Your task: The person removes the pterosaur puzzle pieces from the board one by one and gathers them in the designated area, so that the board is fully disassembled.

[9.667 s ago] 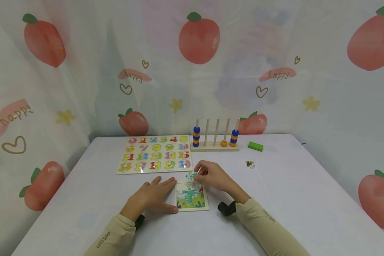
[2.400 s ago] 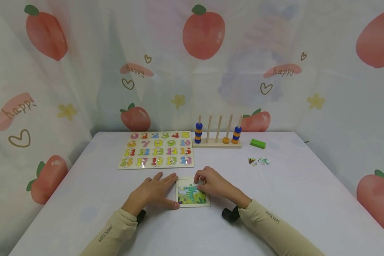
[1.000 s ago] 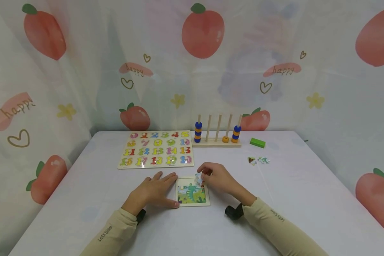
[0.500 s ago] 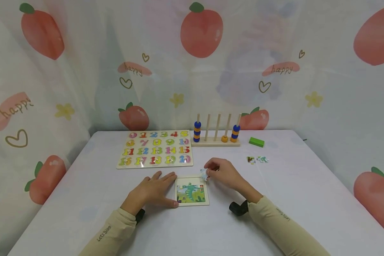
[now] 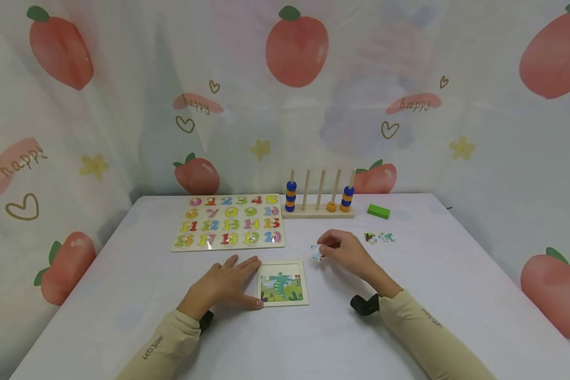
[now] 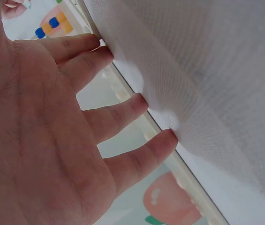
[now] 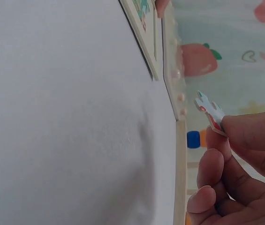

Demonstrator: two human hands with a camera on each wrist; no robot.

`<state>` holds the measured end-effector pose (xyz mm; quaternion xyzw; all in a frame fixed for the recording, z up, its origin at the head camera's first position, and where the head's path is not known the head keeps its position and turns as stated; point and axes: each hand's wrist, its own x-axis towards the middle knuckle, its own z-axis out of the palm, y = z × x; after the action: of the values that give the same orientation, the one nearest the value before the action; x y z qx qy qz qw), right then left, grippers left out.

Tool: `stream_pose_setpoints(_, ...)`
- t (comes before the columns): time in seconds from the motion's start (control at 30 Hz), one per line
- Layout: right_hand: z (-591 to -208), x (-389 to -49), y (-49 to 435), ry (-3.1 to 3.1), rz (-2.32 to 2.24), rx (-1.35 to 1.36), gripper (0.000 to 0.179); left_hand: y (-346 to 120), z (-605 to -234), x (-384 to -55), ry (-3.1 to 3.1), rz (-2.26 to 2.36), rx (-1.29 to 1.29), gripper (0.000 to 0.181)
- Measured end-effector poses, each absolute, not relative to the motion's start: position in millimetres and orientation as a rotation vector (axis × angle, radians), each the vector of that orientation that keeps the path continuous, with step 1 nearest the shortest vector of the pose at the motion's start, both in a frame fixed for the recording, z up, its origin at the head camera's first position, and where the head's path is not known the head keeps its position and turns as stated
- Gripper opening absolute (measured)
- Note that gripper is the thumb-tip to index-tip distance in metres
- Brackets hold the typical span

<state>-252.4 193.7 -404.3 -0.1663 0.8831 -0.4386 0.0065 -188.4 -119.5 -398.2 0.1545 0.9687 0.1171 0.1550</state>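
A small square puzzle tray point(image 5: 306, 289) lies on the white table, its lower part filled with a green dinosaur picture and its upper strip bare. My left hand point(image 5: 225, 285) rests at the tray's left side, fingers spread, with the thumb at the lower left corner. In the left wrist view its fingers are straight. To the right of the tray, raised over the table, my right hand point(image 5: 349, 255) pinches a pale blue puzzle piece point(image 7: 209, 111) with a red patch between thumb and forefinger. Two loose puzzle pieces, one brownish point(image 5: 370, 238) and one green-and-white point(image 5: 387, 237), lie farther right.
Behind the tray lies a wooden number board point(image 5: 228, 224) with coloured numerals. Beside it at the back stands a bead rack point(image 5: 318, 212) with upright pegs and blue and orange beads. A green block point(image 5: 378, 211) lies right of the rack.
My right hand has lifted the pale blue piece out of the tray's upper right and carried it right. Earlier, a green-and-white piece was set down beside the brownish one. The left hand stays put.
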Motion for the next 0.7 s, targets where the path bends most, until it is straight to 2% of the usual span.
stream_pose_setpoints(0.7, -397, -270, 243, 2.838, -1.417, -0.351, 0.017, -120, -398, -190, 2.777, 0.333, 0.446, 0.102)
